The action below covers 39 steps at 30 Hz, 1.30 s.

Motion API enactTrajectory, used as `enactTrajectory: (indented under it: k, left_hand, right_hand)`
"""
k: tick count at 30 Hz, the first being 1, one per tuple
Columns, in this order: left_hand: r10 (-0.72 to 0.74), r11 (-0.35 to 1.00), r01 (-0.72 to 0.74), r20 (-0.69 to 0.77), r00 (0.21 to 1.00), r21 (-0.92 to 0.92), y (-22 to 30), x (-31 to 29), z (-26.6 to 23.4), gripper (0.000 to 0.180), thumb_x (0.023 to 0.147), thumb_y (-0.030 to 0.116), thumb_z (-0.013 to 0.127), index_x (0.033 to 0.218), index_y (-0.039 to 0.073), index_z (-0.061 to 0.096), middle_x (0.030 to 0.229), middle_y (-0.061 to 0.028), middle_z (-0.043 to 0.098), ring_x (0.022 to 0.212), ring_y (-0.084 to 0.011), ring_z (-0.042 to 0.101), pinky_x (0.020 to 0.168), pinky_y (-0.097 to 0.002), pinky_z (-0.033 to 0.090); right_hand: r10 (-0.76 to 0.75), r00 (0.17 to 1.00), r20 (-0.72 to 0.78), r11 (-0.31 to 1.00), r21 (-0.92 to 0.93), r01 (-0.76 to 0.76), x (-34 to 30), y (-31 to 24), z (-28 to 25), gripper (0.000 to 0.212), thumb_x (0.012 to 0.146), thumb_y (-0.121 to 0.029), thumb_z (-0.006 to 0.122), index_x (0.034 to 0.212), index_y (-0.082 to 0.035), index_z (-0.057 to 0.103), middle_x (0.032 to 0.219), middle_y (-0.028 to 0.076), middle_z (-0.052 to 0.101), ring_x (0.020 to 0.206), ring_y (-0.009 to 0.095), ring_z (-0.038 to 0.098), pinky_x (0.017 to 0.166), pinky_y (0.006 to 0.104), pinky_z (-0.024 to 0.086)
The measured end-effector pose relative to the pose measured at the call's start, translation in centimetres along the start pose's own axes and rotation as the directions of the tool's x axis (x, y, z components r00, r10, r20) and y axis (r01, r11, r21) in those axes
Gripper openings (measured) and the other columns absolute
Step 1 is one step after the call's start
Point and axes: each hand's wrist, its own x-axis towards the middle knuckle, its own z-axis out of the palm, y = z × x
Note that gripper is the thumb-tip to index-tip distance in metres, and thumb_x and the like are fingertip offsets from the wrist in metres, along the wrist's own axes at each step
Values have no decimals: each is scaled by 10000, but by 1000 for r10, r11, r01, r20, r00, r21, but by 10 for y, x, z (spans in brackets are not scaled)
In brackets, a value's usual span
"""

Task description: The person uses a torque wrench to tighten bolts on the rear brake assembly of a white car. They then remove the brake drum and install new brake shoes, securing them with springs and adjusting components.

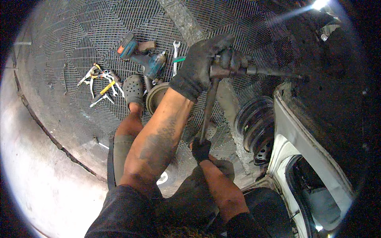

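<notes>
Left hand (203,59): black-gloved, closed around the head of a dark metal T-shaped wrench (208,109)
Right hand (201,150): black-gloved, gripping the bar's lower end
Wrench position: above black ribbed floor matting (55,99), shaft pointing right
On matting: blue-and-black cordless power tool (153,63), silver metal spanner (175,70)

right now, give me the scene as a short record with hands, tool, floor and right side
left hand: black-gloved, gripping the head end of the metal bar tool
right hand: dark-gloved, around the tool's lower end
floor: ribbed mat with cordless power tool, silver wrench, scattered hand tools
right side: dark wheel, white vehicle panel
</notes>
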Motion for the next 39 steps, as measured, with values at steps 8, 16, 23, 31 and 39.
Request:
enactTrajectory:
  k: [8,16,23,31,39]
  left_hand:
    - [219,886,-254,134,967,387,12,-6,-5,340,978,297,659,1182,27,689,915,-85,723,881,-179,708,840,-330,576]
    - [-268,857,166,147,952,487,61,-14,11,390,959,292,726,1236,18,718,1005,-101,766,868,-132,732,804,-277,603]
    - [-91,757,90,-33,995,647,117,-97,-18,320,964,236,694,1195,18,729,1062,-99,761,925,-166,731,835,-311,591]
    - [174,-19,144,-139,975,989,206,-249,-101,303,965,144,597,1252,95,683,1210,-157,710,1067,-362,693,899,-465,566]
    - [318,-61,488,-446,837,871,299,-375,-120,331,892,150,711,1217,88,709,1147,-205,710,1032,-416,687,886,-475,564]
  right_hand:
    - [-346,892,-290,869,-457,188,-27,-70,-2,400,921,-320,727,676,-22,622,563,152,607,517,313,633,505,433,454]
    - [-435,888,-151,517,-849,109,-105,-90,-6,389,904,-348,737,651,-75,625,564,128,596,504,335,617,487,452,462]
    - [-252,959,131,368,-903,221,-159,-182,-30,348,918,-295,700,629,-118,620,580,113,594,490,325,603,480,457,459]
    - [-109,881,460,459,-763,455,-130,-242,-19,362,845,-393,737,653,-95,665,640,186,647,581,406,650,545,503,493]
    - [-143,772,619,408,-674,616,-121,-378,34,347,808,-478,747,833,-132,747,748,166,701,680,424,674,647,508,539]
